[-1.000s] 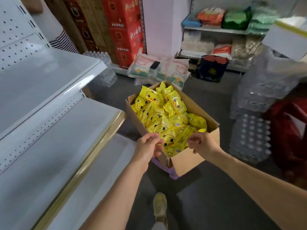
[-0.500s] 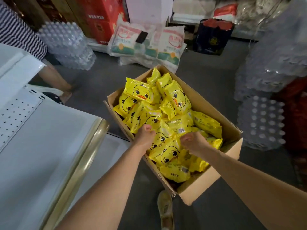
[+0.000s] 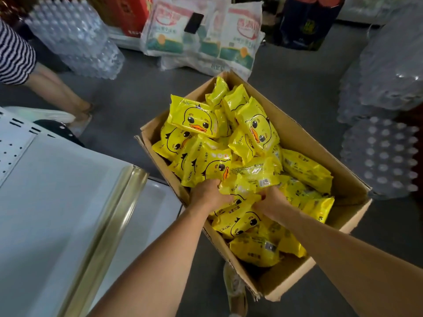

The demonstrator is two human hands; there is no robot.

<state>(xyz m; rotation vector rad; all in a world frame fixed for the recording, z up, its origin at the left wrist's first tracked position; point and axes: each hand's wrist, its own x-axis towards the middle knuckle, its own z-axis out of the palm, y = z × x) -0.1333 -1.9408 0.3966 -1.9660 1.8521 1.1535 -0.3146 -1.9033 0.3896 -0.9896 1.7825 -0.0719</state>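
Between left hand [image 3: 207, 195], right hand [image 3: 271, 200], yellow packet [image 3: 249, 179]

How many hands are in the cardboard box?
2. The left hand grips yellow packs near the wall of the box; the right hand grips packs beside it, mid-box.

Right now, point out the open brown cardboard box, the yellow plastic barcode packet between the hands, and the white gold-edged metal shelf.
open brown cardboard box [image 3: 306, 140]: head view, right inner wall.
yellow plastic barcode packet [image 3: 251, 177]: head view, its middle.
white gold-edged metal shelf [image 3: 57, 202]: head view, bare top.
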